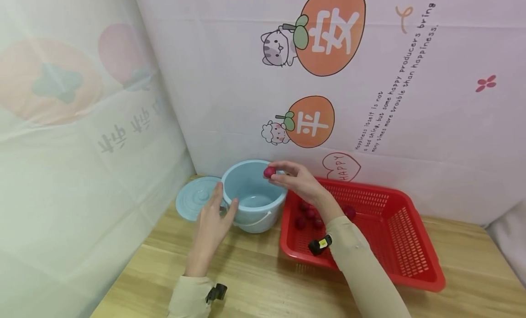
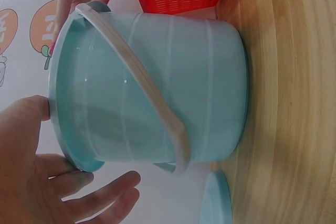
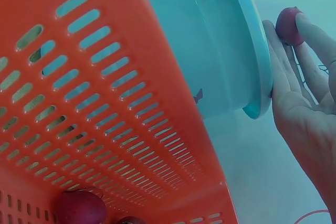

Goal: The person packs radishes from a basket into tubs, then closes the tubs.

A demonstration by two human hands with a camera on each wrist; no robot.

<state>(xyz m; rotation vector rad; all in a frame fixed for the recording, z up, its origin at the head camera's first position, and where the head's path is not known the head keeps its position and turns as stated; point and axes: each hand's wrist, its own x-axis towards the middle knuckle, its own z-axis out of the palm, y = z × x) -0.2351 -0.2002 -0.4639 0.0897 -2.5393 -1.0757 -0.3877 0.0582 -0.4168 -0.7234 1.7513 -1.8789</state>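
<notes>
My right hand (image 1: 299,183) pinches a small round red radish (image 1: 269,172) between thumb and fingertips. It holds the radish above the right side of the light blue bucket (image 1: 256,219), which stands upright on the table. In the right wrist view the radish (image 3: 288,26) shows beyond the bucket's rim. My left hand (image 1: 211,222) rests against the rim's left side, its thumb and fingers spread. The left wrist view shows the thumb tip and a finger right at the rim, the others extended beside it. The bucket's inside looks bare in the head view.
A red perforated basket (image 1: 394,192) stands right of the bucket, with several radishes (image 1: 311,214) at its left end, partly hidden by my right arm. The bucket's blue lid (image 1: 191,198) lies to its left. A printed cloth (image 1: 230,80) hangs behind the wooden table (image 1: 263,281).
</notes>
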